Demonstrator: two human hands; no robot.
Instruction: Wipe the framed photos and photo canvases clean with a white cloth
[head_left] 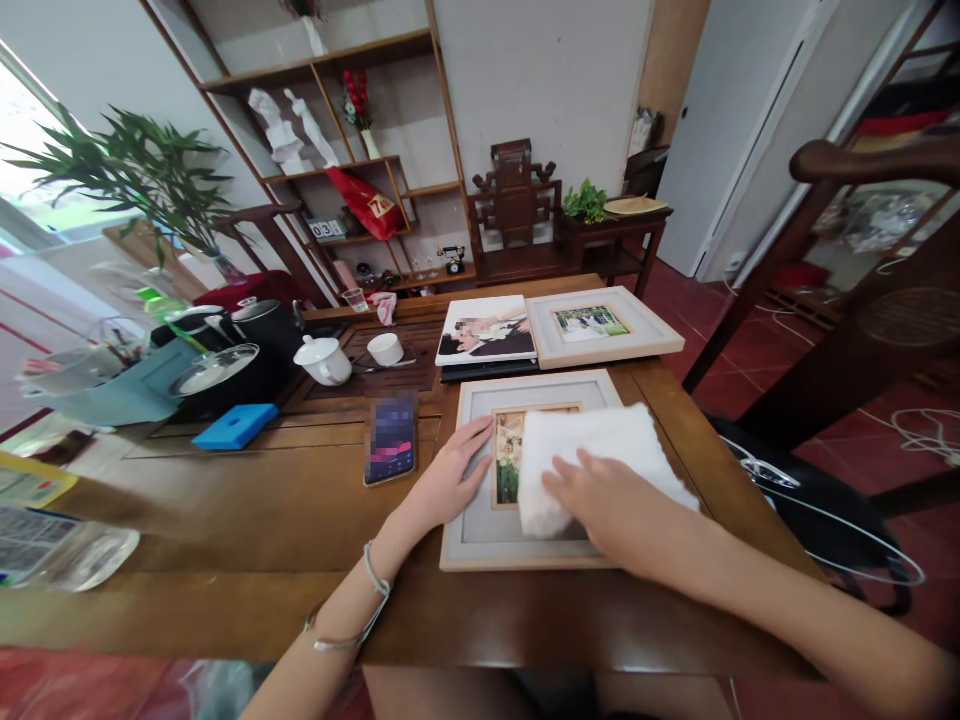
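A light wooden picture frame (452,540) with a grey mat lies flat near the table's front edge. Its small inner picture (508,455) shows partly. My left hand (454,472) rests on the frame's left side, fingers stretched out and holding nothing. Over the frame's middle and right spreads a white cloth (622,440), which hides the rest of the picture. My right hand (611,500), slightly blurred, grips the cloth from above and presses it onto the frame; its thumb is hidden.
Behind the frame lie a photo panel (487,335) and another framed photo (611,325). A phone (391,438) is left of my left hand. Farther left stand a lidded white cup (322,360), a small white bowl (385,348), a blue block (235,427) and a black pot (214,385).
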